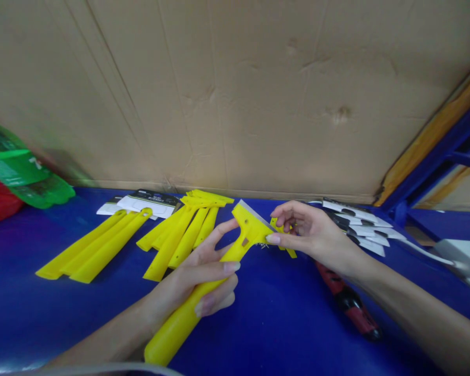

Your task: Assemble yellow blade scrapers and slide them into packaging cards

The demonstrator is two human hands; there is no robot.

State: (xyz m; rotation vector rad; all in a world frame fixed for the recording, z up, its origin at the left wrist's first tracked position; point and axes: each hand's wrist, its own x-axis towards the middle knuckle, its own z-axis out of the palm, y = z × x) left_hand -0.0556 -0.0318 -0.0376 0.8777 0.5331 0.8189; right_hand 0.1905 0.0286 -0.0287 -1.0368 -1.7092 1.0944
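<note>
In the middle of the view, a yellow scraper [243,230] is tilted with its wide head pointing up and to the right. My left hand [207,277] is closed around its handle. A thin metal blade [254,213] runs along the far edge of the head. My right hand [301,230] pinches the right corner of the head, thumb on the near side; its fingertips are partly hidden. Just behind that hand lie small yellow plastic pieces [288,245], with tiny loose screws [263,245] beside them.
Several yellow scraper handles [184,235] lie behind my left hand, more yellow handles [102,245] farther left by packaging cards [149,202]. White-and-black packs [360,227], a red-and-black power screwdriver [348,303] and a white box [462,261] with a cable are right. A green bottle [27,167] is left.
</note>
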